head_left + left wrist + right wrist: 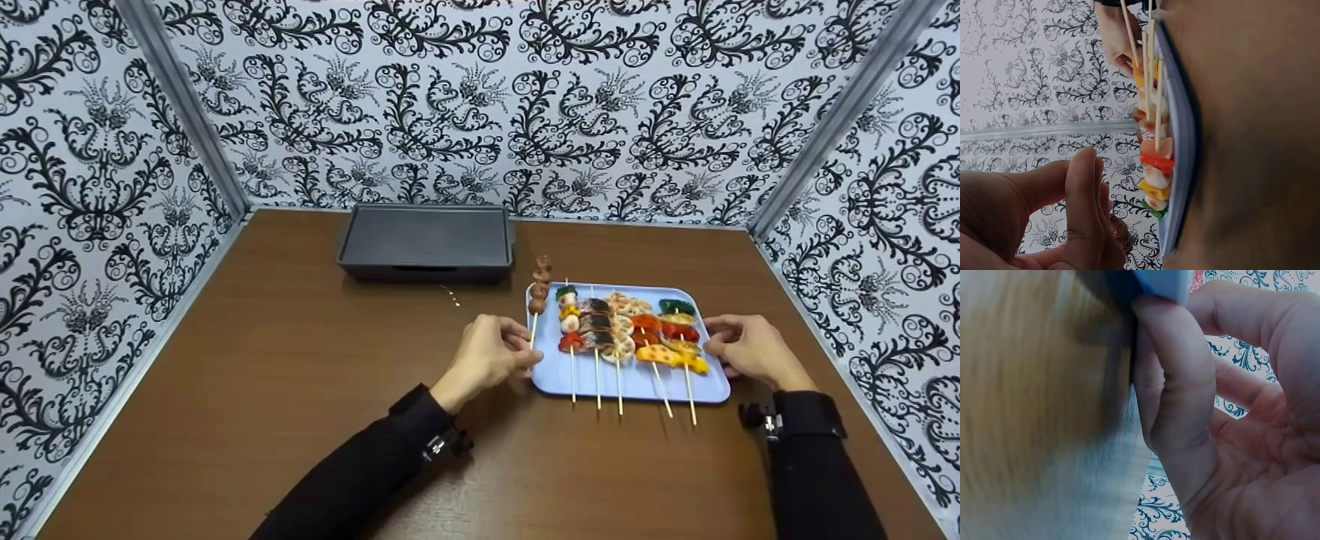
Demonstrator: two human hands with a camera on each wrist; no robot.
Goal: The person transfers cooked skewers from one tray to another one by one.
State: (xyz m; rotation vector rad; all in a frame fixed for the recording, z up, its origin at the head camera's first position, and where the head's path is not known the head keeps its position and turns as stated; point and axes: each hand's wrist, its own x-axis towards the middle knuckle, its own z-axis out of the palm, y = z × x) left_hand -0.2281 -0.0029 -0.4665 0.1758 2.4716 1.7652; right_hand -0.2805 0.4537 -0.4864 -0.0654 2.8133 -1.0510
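Observation:
My left hand [489, 354] pinches the bare stick of a skewer of brown balls [538, 296], which stands along the left edge of a light blue tray [553, 381]. In the left wrist view, the thumb and fingers of that hand press together, and only a bit of the brown balls [1121, 233] shows behind them. At the tray's other side, my right hand [754, 351] grips the rim, seen close up in the right wrist view. Several skewers lie side by side on the tray, among them one with dark fish pieces [596, 322] and one with lotus root slices [622, 337].
A dark grey rectangular grill plate [427, 236] sits at the back of the brown table [300, 360]. Small pale crumbs [451, 296] lie in front of it. Patterned walls [465, 105] enclose the table at the back and sides. Skewer sticks poke past the tray's front edge.

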